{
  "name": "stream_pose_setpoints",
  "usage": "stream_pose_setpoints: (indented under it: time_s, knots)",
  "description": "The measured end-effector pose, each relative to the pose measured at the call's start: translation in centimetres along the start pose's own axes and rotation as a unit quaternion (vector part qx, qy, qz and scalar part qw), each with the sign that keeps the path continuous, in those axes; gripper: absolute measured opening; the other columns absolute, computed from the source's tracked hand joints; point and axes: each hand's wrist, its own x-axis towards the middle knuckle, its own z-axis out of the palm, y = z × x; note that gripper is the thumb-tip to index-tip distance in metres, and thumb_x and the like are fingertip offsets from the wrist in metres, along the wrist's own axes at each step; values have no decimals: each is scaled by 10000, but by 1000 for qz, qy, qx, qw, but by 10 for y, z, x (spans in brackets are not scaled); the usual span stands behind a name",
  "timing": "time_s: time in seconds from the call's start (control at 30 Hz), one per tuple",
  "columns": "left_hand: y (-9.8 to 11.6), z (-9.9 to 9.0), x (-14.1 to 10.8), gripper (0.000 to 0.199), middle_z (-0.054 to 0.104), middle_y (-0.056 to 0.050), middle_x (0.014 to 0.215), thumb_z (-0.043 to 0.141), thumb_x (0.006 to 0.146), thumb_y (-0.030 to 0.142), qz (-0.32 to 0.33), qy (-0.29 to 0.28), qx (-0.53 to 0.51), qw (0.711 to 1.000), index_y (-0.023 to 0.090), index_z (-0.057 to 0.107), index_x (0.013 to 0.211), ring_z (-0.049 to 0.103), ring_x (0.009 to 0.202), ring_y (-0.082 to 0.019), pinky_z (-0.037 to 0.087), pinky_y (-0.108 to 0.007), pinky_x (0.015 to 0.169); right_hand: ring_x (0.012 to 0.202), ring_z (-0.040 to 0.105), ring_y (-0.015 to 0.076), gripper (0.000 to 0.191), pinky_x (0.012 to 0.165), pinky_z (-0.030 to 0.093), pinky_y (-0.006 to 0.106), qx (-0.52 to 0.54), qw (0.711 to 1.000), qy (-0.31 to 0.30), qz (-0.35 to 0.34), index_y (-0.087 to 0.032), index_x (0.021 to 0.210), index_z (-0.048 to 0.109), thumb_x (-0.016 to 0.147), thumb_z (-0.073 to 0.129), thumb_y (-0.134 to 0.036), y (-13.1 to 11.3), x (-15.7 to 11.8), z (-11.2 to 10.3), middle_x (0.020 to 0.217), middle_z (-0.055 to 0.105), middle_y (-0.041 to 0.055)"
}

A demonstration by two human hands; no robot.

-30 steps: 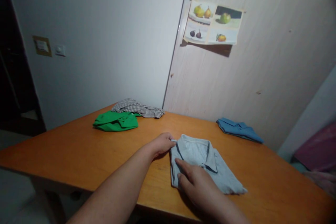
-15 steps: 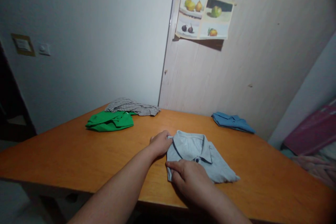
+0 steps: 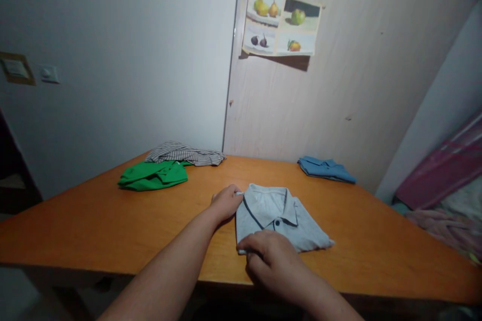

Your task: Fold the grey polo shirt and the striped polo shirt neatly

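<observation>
A light grey polo shirt (image 3: pixel 259 215) with dark trim at the collar lies folded on the wooden table, its collar facing away from me. My left hand (image 3: pixel 227 202) pinches the shirt's far left corner, where a bit of cloth shows by the thumb. Over the near left corner, my right hand (image 3: pixel 269 256) has its fingers curled, with index finger and thumb at the shirt's edge. The near edge of the shirt is partly hidden under that hand.
A green shirt (image 3: pixel 154 175) lies at the back left, against a crumpled striped garment (image 3: pixel 184 154). At the back right sits a folded blue shirt (image 3: pixel 326 169). The orange wooden table (image 3: pixel 94 225) meets the wall behind; pink cloth (image 3: pixel 440 170) is off to the right.
My right hand has slid toward me along the shirt's left edge to its near corner. The left hand keeps its place on the shirt. The camera view has turned slightly right.
</observation>
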Motion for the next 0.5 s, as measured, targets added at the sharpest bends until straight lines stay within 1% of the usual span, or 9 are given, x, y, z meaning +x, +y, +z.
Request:
stream_pose_setpoints:
  time_s: [0.07, 0.13, 0.2, 0.27, 0.3, 0.4, 0.5]
  knots:
    - [-3, 1, 1, 201, 712, -10, 876, 537, 871, 371, 4, -2, 0, 1000, 214, 655, 911, 608, 825, -192, 344, -242, 638, 913, 659, 194, 329, 871, 408, 309, 14, 1000, -3, -14, -282, 1000, 756, 835, 512, -135, -2, -2, 1, 958, 761, -1]
    - [-6, 2, 2, 211, 711, -7, 877, 528, 879, 377, 10, -2, -3, 1000, 211, 652, 917, 609, 830, -188, 355, -238, 643, 892, 657, 177, 288, 873, 409, 307, 45, 998, 21, -26, -267, 958, 746, 846, 517, -133, -1, -5, 2, 925, 754, -12]
    - [-8, 2, 4, 224, 709, -6, 874, 523, 885, 391, 18, -1, -7, 1000, 208, 649, 917, 612, 833, -185, 370, -235, 657, 882, 643, 170, 244, 841, 419, 299, 69, 994, 79, -27, -236, 936, 725, 868, 511, -140, 3, -9, 4, 904, 730, 6]
    - [-11, 3, 5, 232, 706, -5, 865, 521, 888, 397, 24, -2, -15, 1000, 204, 646, 919, 615, 839, -182, 389, -232, 676, 872, 621, 175, 215, 795, 426, 299, 69, 987, 141, -23, -213, 934, 705, 887, 504, -152, 7, -13, 5, 892, 699, 30]
    - [-12, 4, 6, 233, 705, -5, 861, 522, 888, 397, 26, -3, -20, 999, 202, 644, 922, 616, 841, -181, 399, -231, 685, 867, 612, 179, 208, 782, 427, 302, 65, 985, 160, -27, -210, 943, 700, 893, 505, -157, 9, -15, 5, 887, 688, 36]
    - [-16, 5, 9, 245, 706, -7, 860, 520, 886, 403, 33, -1, -38, 999, 198, 644, 935, 620, 834, -180, 430, -237, 700, 871, 610, 179, 207, 792, 430, 311, 71, 981, 172, -58, -220, 993, 698, 897, 526, -156, 10, -21, 6, 892, 685, 33]
    - [-20, 5, 11, 275, 713, -23, 869, 530, 876, 430, 44, 8, -53, 998, 193, 649, 949, 631, 832, -193, 456, -254, 702, 858, 615, 170, 203, 796, 437, 307, 88, 974, 193, -72, -221, 990, 691, 905, 526, -141, 12, -27, 5, 878, 687, 27]
